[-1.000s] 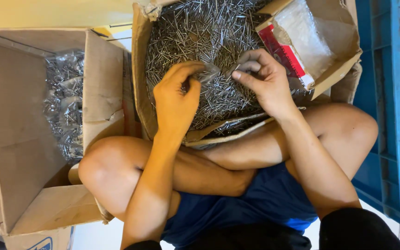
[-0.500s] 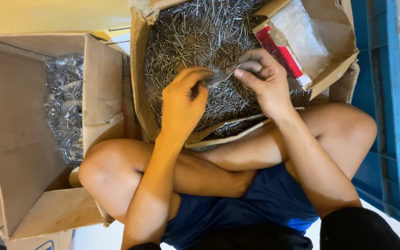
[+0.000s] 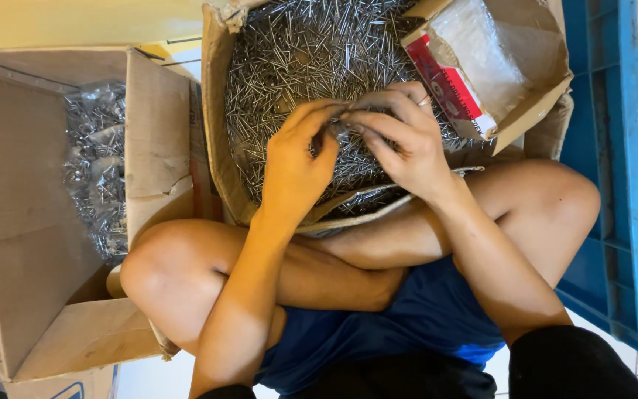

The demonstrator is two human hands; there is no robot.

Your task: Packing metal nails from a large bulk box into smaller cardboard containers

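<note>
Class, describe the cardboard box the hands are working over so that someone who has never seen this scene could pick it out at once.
Start at the person's crossed legs: the box of nails lies just beyond them, under the left hand and right hand. Unlike the side box, which holds clear packed bags, it brims with loose grey nails and has a red and white packet at one corner.

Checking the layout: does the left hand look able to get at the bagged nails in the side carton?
Probably yes: the carton lies open beside the left hand, bagged nails uncovered, only an upright flap between.
</note>
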